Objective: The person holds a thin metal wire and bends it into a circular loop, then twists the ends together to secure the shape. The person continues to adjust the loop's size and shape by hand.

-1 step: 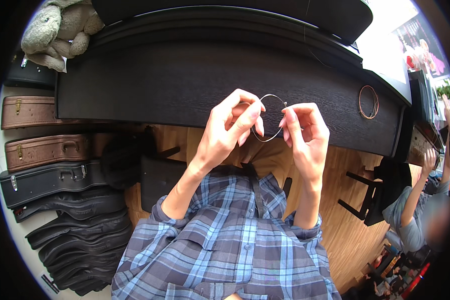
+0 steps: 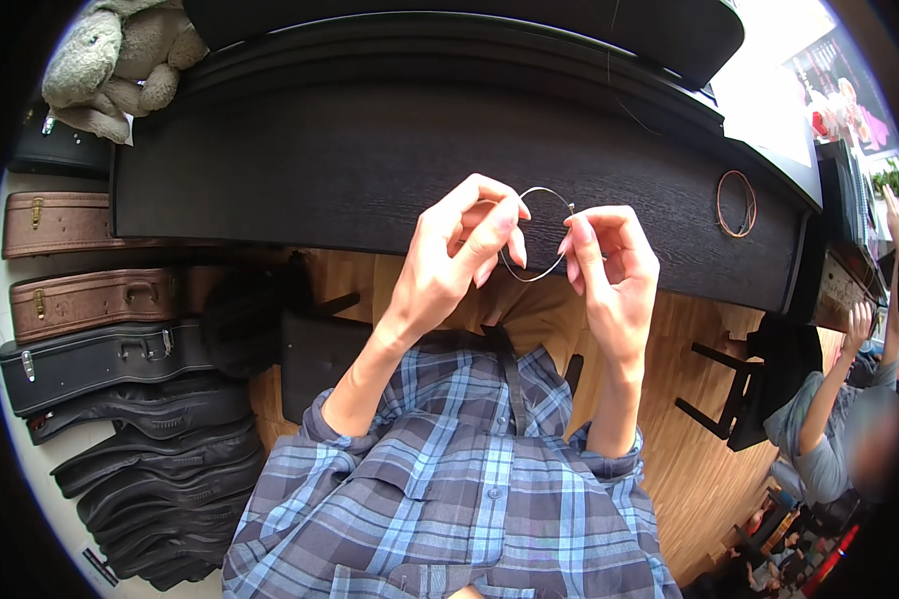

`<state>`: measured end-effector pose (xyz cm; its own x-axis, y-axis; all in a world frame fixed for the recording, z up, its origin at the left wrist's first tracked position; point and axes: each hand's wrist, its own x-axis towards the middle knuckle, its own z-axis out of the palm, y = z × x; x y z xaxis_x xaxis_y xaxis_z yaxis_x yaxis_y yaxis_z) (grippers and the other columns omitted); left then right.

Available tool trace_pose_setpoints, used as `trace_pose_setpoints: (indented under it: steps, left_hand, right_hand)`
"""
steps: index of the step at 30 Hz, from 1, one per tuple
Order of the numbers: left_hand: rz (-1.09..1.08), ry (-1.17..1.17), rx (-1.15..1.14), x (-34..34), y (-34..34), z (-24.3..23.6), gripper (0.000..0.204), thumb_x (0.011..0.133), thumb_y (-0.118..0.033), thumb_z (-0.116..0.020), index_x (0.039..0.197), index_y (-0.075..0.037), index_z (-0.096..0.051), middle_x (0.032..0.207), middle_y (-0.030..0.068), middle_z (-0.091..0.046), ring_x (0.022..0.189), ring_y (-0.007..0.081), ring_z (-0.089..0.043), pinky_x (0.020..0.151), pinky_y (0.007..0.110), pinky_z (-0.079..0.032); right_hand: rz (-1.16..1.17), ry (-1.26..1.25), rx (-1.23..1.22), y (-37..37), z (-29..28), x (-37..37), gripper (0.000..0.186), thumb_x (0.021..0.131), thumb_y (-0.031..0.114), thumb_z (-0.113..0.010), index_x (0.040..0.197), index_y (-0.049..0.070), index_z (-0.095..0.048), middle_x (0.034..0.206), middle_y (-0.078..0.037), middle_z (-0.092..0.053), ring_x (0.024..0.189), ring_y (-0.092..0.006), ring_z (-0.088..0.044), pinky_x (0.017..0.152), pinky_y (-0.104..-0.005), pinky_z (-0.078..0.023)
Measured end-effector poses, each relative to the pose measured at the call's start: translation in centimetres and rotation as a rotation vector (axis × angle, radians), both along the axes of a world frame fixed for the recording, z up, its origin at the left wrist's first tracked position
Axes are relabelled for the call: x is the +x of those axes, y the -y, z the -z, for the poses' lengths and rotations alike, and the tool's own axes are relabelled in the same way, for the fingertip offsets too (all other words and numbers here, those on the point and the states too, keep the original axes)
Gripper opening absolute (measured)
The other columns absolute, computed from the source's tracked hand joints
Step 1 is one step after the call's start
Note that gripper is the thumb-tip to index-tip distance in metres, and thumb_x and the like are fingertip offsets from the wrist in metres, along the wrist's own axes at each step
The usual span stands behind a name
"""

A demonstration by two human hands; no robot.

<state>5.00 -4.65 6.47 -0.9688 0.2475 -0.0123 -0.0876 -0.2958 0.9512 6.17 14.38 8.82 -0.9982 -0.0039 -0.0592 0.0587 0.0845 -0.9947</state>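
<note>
Over the near edge of the dark wooden surface (image 2: 320,170), I hold a thin, silvery loop of wire (image 2: 544,189) in the air between my two hands, in front of my checked shirt (image 2: 469,499). My left hand (image 2: 456,240) grasps the loop's left side, thumb and forefinger pinched together on it, the other fingers loosely curled behind. My right hand (image 2: 614,262) pinches the opposite side with thumb and forefinger, just below a small knob (image 2: 571,208) that sticks up at my fingertips; its remaining fingers bend in toward the palm. The two hands are near each other but apart, joined only by the wire. Off to my right, a copper-coloured coil (image 2: 720,210) lies on the same surface, near its right end. A grey plush toy (image 2: 90,75) sits at the far left corner. Down my left side are brown cases (image 2: 90,304), a black case (image 2: 100,364) and a row of soft black bags (image 2: 170,479). Beyond a black stool (image 2: 759,389) on my right, a co-worker's hand (image 2: 858,317) is raised.
</note>
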Motion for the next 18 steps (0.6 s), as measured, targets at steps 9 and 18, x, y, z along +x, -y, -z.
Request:
trace_pose_setpoints:
  steps: [9,18]
  left_hand:
    - [-0.102,-0.17,-0.405,-1.8,-1.5,-1.0,0.027,0.101,-0.028,-0.064,0.092,-0.003,-0.067,0.066,0.0031,-0.066,0.054,0.0069,-0.059,0.05,0.025,-0.043]
    - [0.105,-0.153,-0.332,-1.3,-1.3,-0.8,0.022,0.105,-0.014,-0.055,0.088,-0.001,-0.061,0.072,0.0016,-0.063,0.067,0.0071,-0.06,0.06,0.024,-0.046]
  right_hand:
    - [-0.062,-0.069,0.15,0.2,-0.7,-0.4,0.006,0.1,0.006,-0.065,0.104,0.001,-0.065,0.083,-0.003,-0.067,0.068,-0.0066,-0.061,0.06,-0.021,-0.052]
    - [-0.119,-0.074,0.095,-0.7,-0.7,-0.2,0.007,0.099,0.006,-0.066,0.103,0.0,-0.068,0.083,-0.003,-0.068,0.068,-0.0064,-0.06,0.06,-0.0206,-0.051]
